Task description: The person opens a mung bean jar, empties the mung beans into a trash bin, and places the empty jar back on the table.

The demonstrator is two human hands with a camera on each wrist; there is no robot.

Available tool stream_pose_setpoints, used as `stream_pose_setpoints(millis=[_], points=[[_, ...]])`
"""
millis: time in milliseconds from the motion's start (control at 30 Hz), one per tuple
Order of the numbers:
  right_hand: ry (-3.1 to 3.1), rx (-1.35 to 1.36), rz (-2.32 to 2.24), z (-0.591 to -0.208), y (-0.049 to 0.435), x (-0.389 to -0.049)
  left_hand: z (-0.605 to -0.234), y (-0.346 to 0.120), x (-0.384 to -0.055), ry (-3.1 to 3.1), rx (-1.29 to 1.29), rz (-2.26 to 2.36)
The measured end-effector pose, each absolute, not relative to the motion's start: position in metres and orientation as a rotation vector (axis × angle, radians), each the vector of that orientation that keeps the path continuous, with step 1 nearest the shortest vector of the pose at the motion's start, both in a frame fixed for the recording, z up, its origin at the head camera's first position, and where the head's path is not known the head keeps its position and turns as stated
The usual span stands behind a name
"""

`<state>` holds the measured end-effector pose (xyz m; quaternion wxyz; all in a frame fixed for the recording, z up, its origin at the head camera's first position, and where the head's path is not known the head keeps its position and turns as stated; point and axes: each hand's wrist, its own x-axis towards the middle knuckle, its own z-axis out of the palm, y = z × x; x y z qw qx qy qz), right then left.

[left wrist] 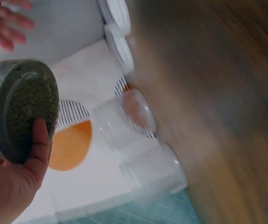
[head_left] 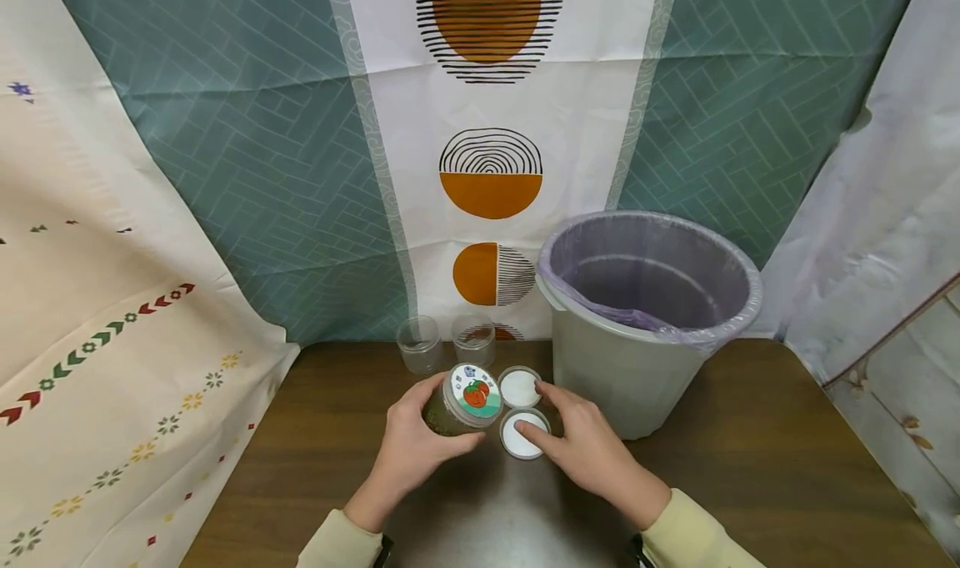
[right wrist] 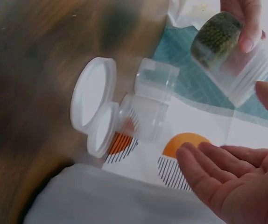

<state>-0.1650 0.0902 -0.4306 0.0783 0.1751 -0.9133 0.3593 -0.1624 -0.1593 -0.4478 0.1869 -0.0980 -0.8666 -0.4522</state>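
My left hand (head_left: 405, 451) grips a clear plastic jar (left wrist: 29, 107) part-filled with small green beans. The jar is tilted and raised off the table, and its lid (head_left: 471, 395) carries a tomato picture on white and green. My right hand (head_left: 592, 443) is held in the air to the right of the jar, fingers spread and nothing in them; the right wrist view shows its palm (right wrist: 236, 182) apart from the jar. Beneath that hand, two round white lids (head_left: 517, 389) lie side by side on the table. Behind them stand two clear, empty jars (head_left: 420, 353).
A grey bin (head_left: 615, 384) with a purple liner stands on the table just right of the lids, close to my right hand. Patterned cloth (head_left: 300, 176) hangs behind the brown wooden table (head_left: 300, 451), and a pale printed cloth (head_left: 112, 368) drapes along the left side.
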Motion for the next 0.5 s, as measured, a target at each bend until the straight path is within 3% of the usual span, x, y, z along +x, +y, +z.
stream_pose_setpoints(millis=[500], points=[[-2.693, 0.581, 1.182, -0.417, 0.076, -0.164, -0.445, -0.121, -0.160, -2.519, -0.520, -1.051]])
